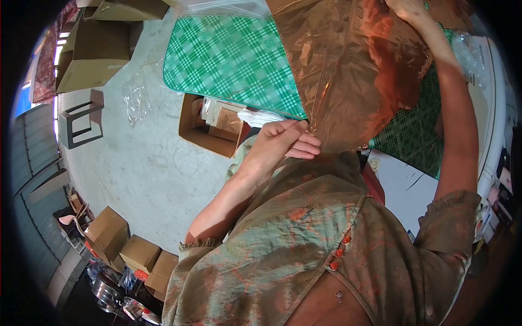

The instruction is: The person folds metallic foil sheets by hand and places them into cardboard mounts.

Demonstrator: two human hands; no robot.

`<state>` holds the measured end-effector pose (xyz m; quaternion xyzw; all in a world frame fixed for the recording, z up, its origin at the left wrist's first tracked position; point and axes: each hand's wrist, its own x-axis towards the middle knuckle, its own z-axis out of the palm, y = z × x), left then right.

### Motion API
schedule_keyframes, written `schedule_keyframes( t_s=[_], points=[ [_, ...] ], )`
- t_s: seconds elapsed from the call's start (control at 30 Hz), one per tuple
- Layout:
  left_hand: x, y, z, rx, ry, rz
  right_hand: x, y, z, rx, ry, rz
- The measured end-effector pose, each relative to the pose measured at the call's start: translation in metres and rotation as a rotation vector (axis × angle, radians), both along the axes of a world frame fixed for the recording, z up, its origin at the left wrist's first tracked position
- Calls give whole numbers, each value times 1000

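Note:
A thin, see-through orange-brown plastic sheet (pixel 337 70) lies creased over a table covered with a green plaid cloth (pixel 228 60). My left hand (pixel 285 140) pinches the sheet's near corner between thumb and forefinger, its other fingers loosely bent. This corner is close to my body, at the cloth's front edge. My right hand (pixel 408 10) reaches to the far side of the sheet at the top of the view, touching it. Its fingertips are cut off by the frame, so their grip is hidden. Redder, bunched folds run between the two hands.
An open cardboard box (pixel 212 144) with papers and packets stands below the table edge at left. A small dark stool (pixel 82 119), clear plastic wrap (pixel 136 103) and a large open carton (pixel 98 49) are on the floor. More cartons (pixel 109 233) line the lower left.

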<state>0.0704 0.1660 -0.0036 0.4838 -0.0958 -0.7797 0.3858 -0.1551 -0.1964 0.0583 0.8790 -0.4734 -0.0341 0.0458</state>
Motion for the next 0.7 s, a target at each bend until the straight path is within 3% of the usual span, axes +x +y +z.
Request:
schedule_keyframes(
  t_s=[0.17, 0.27, 0.33, 0.47, 0.57, 0.7],
  points=[
    [0, 0, -2, -13, -15, -16, 2, 44, 12, -155, -160, 7],
    [0, 1, -7, -6, 10, 2, 4, 85, 30, 44, -146, 7],
    [1, 1, -7, -17, -1, -15, -9, 114, 13, -360, -50, 597],
    [3, -1, -9, -53, -31, -76, -7, 227, -12, 19, -333, 376],
    [3, -3, -6, -64, -64, -109, -3, 271, -12, 135, -302, 269],
    [3, -1, -9, -76, -61, -79, -8, 289, -29, 71, -272, 197]
  ],
)
